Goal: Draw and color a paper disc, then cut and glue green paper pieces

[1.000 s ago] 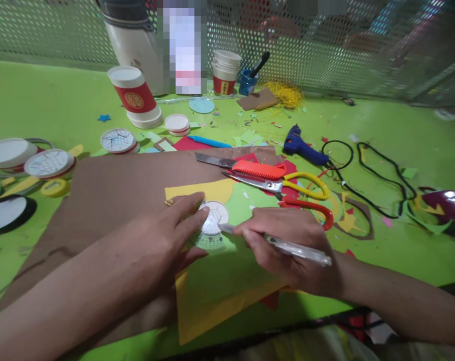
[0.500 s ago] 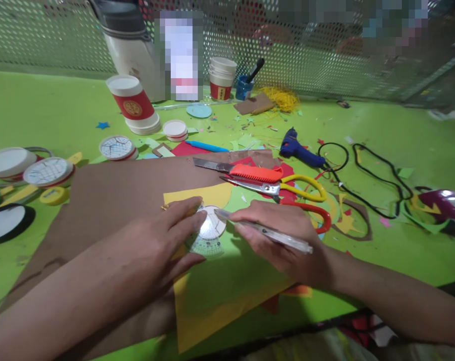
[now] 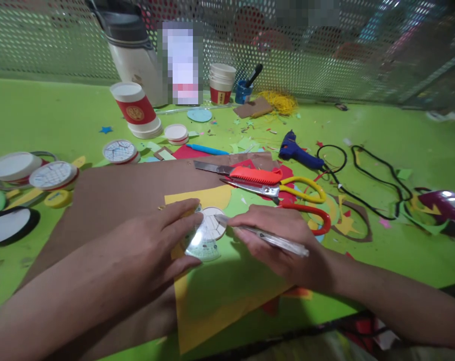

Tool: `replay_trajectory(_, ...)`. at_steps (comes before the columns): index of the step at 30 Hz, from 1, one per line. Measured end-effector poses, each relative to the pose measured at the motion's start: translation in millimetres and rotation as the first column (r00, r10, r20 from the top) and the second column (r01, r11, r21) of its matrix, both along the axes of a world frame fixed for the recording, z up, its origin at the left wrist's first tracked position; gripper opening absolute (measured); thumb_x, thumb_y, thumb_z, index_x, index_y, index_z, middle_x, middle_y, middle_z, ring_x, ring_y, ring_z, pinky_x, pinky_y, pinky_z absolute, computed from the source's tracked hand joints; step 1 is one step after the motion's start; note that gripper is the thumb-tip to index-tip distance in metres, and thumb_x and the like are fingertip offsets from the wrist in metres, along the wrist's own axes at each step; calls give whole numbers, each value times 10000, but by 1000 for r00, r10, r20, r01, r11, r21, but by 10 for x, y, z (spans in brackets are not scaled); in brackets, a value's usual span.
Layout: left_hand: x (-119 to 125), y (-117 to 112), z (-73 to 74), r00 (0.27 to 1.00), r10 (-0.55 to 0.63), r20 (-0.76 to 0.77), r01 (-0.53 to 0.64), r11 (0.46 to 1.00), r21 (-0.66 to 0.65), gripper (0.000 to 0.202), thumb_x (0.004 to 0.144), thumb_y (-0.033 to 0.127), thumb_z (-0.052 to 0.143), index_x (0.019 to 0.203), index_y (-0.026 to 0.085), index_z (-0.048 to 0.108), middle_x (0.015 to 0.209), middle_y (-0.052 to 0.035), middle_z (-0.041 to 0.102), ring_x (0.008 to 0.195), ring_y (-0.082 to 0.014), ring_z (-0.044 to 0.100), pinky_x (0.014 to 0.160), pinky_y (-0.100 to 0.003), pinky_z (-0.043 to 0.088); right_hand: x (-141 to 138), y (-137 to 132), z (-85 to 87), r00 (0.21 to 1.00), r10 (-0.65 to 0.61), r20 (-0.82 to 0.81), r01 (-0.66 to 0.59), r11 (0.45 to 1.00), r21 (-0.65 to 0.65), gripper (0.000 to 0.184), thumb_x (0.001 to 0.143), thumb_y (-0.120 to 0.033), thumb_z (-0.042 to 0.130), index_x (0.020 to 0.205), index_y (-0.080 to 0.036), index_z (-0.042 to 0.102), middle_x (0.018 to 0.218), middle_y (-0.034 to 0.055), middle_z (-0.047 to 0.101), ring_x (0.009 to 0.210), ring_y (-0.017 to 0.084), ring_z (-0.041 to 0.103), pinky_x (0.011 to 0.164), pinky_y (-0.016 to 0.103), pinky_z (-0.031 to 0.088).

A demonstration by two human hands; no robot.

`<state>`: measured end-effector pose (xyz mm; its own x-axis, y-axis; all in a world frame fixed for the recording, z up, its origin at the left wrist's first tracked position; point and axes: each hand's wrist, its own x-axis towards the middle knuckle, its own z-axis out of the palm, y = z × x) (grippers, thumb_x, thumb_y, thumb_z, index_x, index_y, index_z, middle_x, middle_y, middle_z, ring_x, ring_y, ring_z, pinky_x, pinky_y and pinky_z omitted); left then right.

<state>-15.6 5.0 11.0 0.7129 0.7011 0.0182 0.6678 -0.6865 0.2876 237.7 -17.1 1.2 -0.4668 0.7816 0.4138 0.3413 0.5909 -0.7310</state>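
Observation:
My left hand (image 3: 158, 240) lies flat with fingers spread, pressing a clear round protractor (image 3: 203, 245) over a white paper disc (image 3: 214, 223). The disc rests on a light green sheet (image 3: 227, 271) lying on yellow paper (image 3: 197, 321). My right hand (image 3: 278, 240) is closed around a clear pen (image 3: 267, 236) whose tip touches the right edge of the disc. Brown paper (image 3: 118, 190) lies under both sheets and under my left forearm.
Orange-handled cutter (image 3: 250, 174), yellow scissors (image 3: 283, 189) and red scissors (image 3: 310, 213) lie just beyond my right hand. A blue glue gun (image 3: 298, 149) with black cord (image 3: 370, 185) sits to the right. Paper cups (image 3: 135, 108), cut cup bottoms (image 3: 52, 173) and scraps crowd the left and back.
The pen tip has travelled from the disc's lower right up along its right edge. The protractor has turned slightly under my left fingers. The camera has shifted a little.

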Motion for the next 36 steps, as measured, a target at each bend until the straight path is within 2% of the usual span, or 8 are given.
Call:
replay_trajectory(4,19,-4,-13,996,-34,-82,36,999,23,483,926,454,512,1371,266,501,1399,-84,566,1072,-307,669,889,-446,548,6,-10,0,1000,-10,13,10,1000,1,181,910,-112,566,1014,-48,700,850,102,727,733,155,649,688,266,504)
replay_trajectory(10,24,0,-12,998,-36,-53,36,999,-10,528,917,457,521,1417,300,463,1410,-71,568,1047,-323,684,870,-447,558,4,-7,-19,999,-7,32,7,1000,5,186,919,-136,543,1044,-118,679,848,92,730,722,171,654,674,295,517)
replay_trajectory(15,9,1,-9,997,-50,-60,49,999,-18,551,931,460,505,1456,331,398,1441,-60,540,1078,-324,672,854,-450,561,3,-17,-16,999,-20,27,20,1000,4,181,912,-135,551,1028,-100,685,839,97,729,726,170,658,680,288,517)
replay_trajectory(20,9,-14,1,996,-60,-72,59,998,-24,544,963,422,474,1483,355,327,1450,-50,522,1067,-279,675,822,-406,561,3,-22,-10,999,-37,-5,37,998,44,168,903,-129,576,1030,-98,683,884,102,735,756,159,668,702,264,518)
replay_trajectory(24,13,-28,-19,997,-49,-60,48,999,-16,557,948,432,498,1477,345,348,1430,-48,544,1052,-294,680,819,-407,558,-27,-15,-16,999,-44,6,44,999,25,179,907,-147,580,1058,-126,673,920,78,740,795,150,681,746,241,524)
replay_trajectory(27,14,-34,-40,997,-50,-51,49,999,-20,565,935,408,528,1470,323,367,1430,-59,546,1057,-298,679,859,-425,554,-55,-12,-19,994,-103,25,104,994,-27,213,899,-158,591,1102,-145,656,879,35,736,740,127,673,719,208,529)
replay_trajectory(31,17,-39,-65,995,-38,-94,37,999,-17,504,936,415,520,1415,278,441,1459,-92,511,1099,-315,655,902,-478,545,-73,-10,-6,985,-175,8,175,983,-51,133,881,-167,622,996,-144,684,831,19,742,709,119,678,687,191,533)
replay_trajectory(36,23,-34,-81,994,-39,-102,37,999,-25,466,949,459,469,1369,256,487,1473,-103,487,1171,-331,612,961,-513,516,-80,-3,14,987,-158,-12,157,987,-24,109,882,-144,609,944,-141,699,811,20,747,705,115,686,683,188,532)
